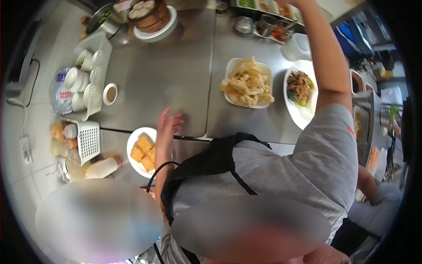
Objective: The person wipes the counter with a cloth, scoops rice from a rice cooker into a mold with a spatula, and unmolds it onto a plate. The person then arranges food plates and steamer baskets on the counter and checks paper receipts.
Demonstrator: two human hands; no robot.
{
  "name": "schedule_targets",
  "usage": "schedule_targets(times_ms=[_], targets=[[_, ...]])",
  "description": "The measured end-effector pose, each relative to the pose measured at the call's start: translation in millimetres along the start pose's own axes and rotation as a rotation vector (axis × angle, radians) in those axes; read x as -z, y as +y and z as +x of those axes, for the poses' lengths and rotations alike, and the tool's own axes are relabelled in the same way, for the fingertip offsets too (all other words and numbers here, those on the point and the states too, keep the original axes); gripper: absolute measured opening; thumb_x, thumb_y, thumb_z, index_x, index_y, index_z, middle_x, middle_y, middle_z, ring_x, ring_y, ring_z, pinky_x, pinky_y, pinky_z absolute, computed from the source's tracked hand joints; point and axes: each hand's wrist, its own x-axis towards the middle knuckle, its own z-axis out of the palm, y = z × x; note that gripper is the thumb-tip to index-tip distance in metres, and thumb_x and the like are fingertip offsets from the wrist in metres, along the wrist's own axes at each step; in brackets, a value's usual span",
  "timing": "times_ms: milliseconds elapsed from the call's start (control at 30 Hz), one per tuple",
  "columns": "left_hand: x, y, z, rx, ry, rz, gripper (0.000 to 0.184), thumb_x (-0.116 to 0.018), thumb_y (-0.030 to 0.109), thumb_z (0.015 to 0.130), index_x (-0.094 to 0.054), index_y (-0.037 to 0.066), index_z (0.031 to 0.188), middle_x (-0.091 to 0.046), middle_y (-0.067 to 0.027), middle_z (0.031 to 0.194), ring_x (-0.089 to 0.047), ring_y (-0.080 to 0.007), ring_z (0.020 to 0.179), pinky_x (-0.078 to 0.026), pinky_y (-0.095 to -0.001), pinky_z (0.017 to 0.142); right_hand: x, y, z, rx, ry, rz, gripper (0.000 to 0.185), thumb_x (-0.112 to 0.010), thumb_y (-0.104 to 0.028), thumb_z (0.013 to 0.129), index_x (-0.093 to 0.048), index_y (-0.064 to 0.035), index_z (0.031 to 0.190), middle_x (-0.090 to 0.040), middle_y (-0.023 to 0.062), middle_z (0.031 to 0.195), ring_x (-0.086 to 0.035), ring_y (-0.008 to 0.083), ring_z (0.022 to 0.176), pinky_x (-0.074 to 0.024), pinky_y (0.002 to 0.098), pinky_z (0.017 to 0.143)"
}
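My left hand (169, 124) is raised at the front edge of the steel counter (176, 57), fingers apart and nothing in them. Beside its wrist sits a white plate (131, 155) of golden fried blocks (143, 154). My right arm stretches up the right side; only the base of my right hand (299, 2) shows at the top edge, near trays of toppings, its fingers hidden. Between the arms stand a square white dish (233, 100) heaped with pale fried strips (248, 83) and an oval white plate (307, 115) with dark shredded food and greens (300, 88).
Left: a basket (104, 66) of white cups, a sauce cup (110, 94), a smaller basket (89, 143) and a bottle (103, 167). Back: a pot (115, 31), a steamer (153, 20), jars (266, 25) and a white container (297, 46). Another person's arm (367, 181) shows right.
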Motion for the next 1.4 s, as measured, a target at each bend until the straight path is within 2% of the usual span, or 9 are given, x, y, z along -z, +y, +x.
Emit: schedule_targets(times_ms=[100, 167, 233, 300, 400, 467, 733, 800, 1400], targets=[[-49.2, -19.2, 37.5, 0.098, -0.287, 0.093, 0.049, -0.044, 0.026, 0.086, -0.024, 0.010, 0.128, -0.054, -0.0100, 0.098, -0.054, -0.0144, 0.079, -0.041, -0.0232, 0.065, 18.8, 132.9, -112.0, -0.022, 0.112, -0.433, 0.041, -0.052, -0.034, 0.079, -0.053, -0.0065, 0.109, -0.053, 0.0142, 0.110, -0.050, 0.0213, 0.101, -0.0350, 0.0330, 0.091], [-83.9, -20.6, 45.0, 0.145, -0.374, 0.168, 0.050, -0.043, 0.024, 0.086, -0.021, 0.011, 0.129, -0.055, -0.0096, 0.095, -0.055, -0.0141, 0.076, -0.042, -0.0232, 0.063, 13.2, 162.8, -186.9, -0.625, 0.040, -0.143, 0.028, -0.041, -0.016, 0.083, -0.052, -0.0045, 0.107, -0.058, 0.0063, 0.088, -0.052, 0.0144, 0.067, -0.0445, 0.0269, 0.060], [-106.1, -24.6, 48.5, 0.185, -0.416, 0.189, 0.050, -0.043, 0.022, 0.085, -0.021, 0.011, 0.128, -0.055, -0.0098, 0.093, -0.055, -0.0141, 0.073, -0.042, -0.0234, 0.061, -8.6, 194.1, -264.7, -1.058, 0.054, 0.037, 0.028, -0.040, -0.011, 0.083, -0.052, -0.0020, 0.106, -0.056, 0.0084, 0.091, -0.054, 0.0178, 0.074, -0.0468, 0.0308, 0.067], [-122.3, -34.8, 53.7, 0.223, -0.423, 0.150, 0.048, -0.042, 0.021, 0.084, -0.022, 0.009, 0.127, -0.056, -0.0105, 0.091, -0.056, -0.0146, 0.069, -0.043, -0.0237, 0.058, -41.8, 237.3, -341.7, -1.388, -0.009, 0.211, 0.049, -0.044, -0.045, 0.080, -0.049, -0.0074, 0.111, -0.054, 0.0106, 0.087, -0.051, 0.0232, 0.071, -0.0446, 0.0429, 0.060], [-137.5, -37.6, 56.4, 0.187, -0.397, 0.096, 0.039, -0.040, 0.015, 0.083, -0.028, 0.009, 0.120, -0.056, -0.0108, 0.090, -0.057, -0.0151, 0.064, -0.043, -0.0229, 0.051, -78.1, 197.3, -379.5, -1.531, 0.144, 0.724, 0.057, -0.041, -0.052, 0.080, -0.043, -0.0086, 0.118, -0.052, 0.0131, 0.108, -0.054, 0.0279, 0.091, -0.0451, 0.0425, 0.073], [-146.5, -39.7, 57.2, 0.146, -0.361, 0.108, 0.033, -0.038, 0.013, 0.083, -0.031, 0.008, 0.115, -0.057, -0.0103, 0.086, -0.057, -0.0152, 0.061, -0.044, -0.0229, 0.049, -102.9, 203.6, -400.0, -1.409, 0.131, 1.161, 0.053, -0.044, -0.047, 0.081, -0.045, -0.0085, 0.117, -0.053, 0.0117, 0.108, -0.053, 0.0246, 0.094, -0.0438, 0.0412, 0.076], [-117.9, -27.4, 73.7, 0.075, -0.222, 0.110, 0.028, -0.041, 0.010, 0.080, -0.041, 0.010, 0.109, -0.059, -0.0056, 0.070, -0.058, -0.0134, 0.052, -0.047, -0.0243, 0.045, -154.4, 170.7, -400.2, -1.003, 0.139, 0.286, 0.052, -0.042, -0.030, 0.085, -0.033, 0.0038, 0.124, -0.042, 0.0174, 0.122, -0.043, 0.0226, 0.109, -0.0337, 0.0297, 0.091], [-89.7, -18.0, 77.3, 0.101, -0.175, 0.141, 0.033, -0.035, 0.009, 0.082, -0.040, 0.013, 0.114, -0.058, -0.0073, 0.074, -0.055, -0.0134, 0.050, -0.044, -0.0239, 0.041, -159.8, 132.2, -363.3, -0.942, 0.317, 1.048, 0.045, -0.041, -0.024, 0.085, -0.035, 0.0006, 0.123, -0.048, 0.0149, 0.114, -0.047, 0.0230, 0.102, -0.0383, 0.0294, 0.086], [95.2, 20.9, 101.7, 0.140, 0.133, 0.240, 0.037, -0.036, 0.011, 0.080, -0.036, 0.010, 0.117, -0.059, -0.0037, 0.069, -0.057, -0.0094, 0.049, -0.045, -0.0200, 0.042, -277.1, -20.2, -189.0, -0.624, 0.475, 1.388, 0.034, -0.040, -0.006, 0.079, -0.037, -0.0007, 0.113, -0.051, 0.0101, 0.099, -0.050, 0.0176, 0.088, -0.0402, 0.0290, 0.077]])
